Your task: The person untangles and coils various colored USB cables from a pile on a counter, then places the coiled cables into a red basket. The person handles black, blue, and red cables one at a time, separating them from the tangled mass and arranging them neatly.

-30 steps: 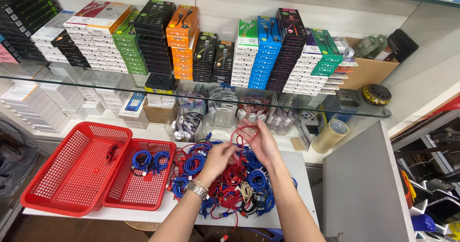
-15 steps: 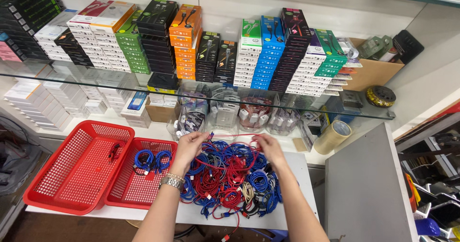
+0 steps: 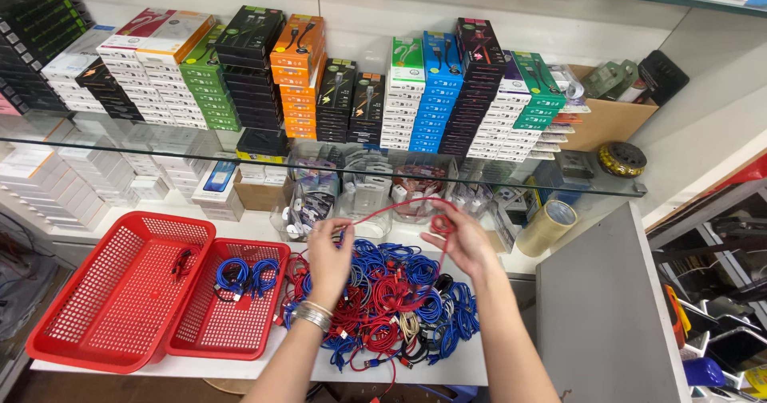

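A red cable (image 3: 397,203) arcs between my two hands above a heap of red, blue and beige coiled cables (image 3: 389,301) on the white counter. My left hand (image 3: 330,254), with a metal bracelet on the wrist, pinches one end of it. My right hand (image 3: 466,245) grips the other end, which is wound into a small red coil (image 3: 440,226). Both hands hover over the back of the heap.
Two red mesh baskets sit to the left: the larger basket (image 3: 112,307) holds one small dark cable, the smaller basket (image 3: 232,323) holds blue coiled cables (image 3: 240,276). A glass shelf (image 3: 399,181) carries stacked coloured boxes. A tape roll (image 3: 546,228) and a grey cabinet (image 3: 607,315) stand at the right.
My hands have spread apart and lifted from the heap, drawing a red cable out between them; my right hand now holds a small coil of it.
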